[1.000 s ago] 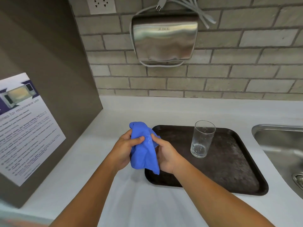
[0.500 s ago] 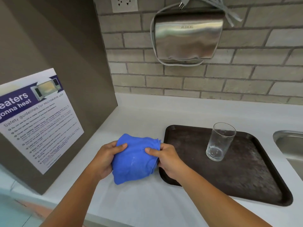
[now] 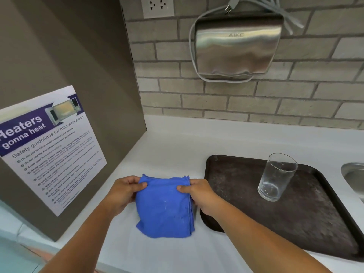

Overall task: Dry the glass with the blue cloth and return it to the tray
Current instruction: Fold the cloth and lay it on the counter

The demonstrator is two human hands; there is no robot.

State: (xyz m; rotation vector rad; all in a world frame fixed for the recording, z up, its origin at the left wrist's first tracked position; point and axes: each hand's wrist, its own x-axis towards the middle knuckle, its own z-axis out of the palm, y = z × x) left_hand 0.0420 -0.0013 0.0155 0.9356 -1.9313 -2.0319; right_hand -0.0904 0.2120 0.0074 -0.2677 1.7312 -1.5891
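The blue cloth (image 3: pixel 164 208) is folded into a flat pad over the white counter, left of the tray. My left hand (image 3: pixel 123 192) pinches its upper left corner and my right hand (image 3: pixel 199 195) pinches its upper right edge. A clear empty glass (image 3: pixel 276 177) stands upright on the dark brown tray (image 3: pixel 307 223), well to the right of both hands. Neither hand touches the glass.
The white counter (image 3: pixel 173 152) runs back to a brick wall carrying a steel hand dryer (image 3: pixel 236 48) and a power outlet (image 3: pixel 157 5). A grey cabinet side with a microwave safety poster (image 3: pixel 47 146) stands at left. A steel sink (image 3: pixel 354 178) borders the tray at right.
The cloth went from a bunched, hanging wad to a folded flat pad, lowered toward the counter left of the tray. The glass has stayed on the tray.
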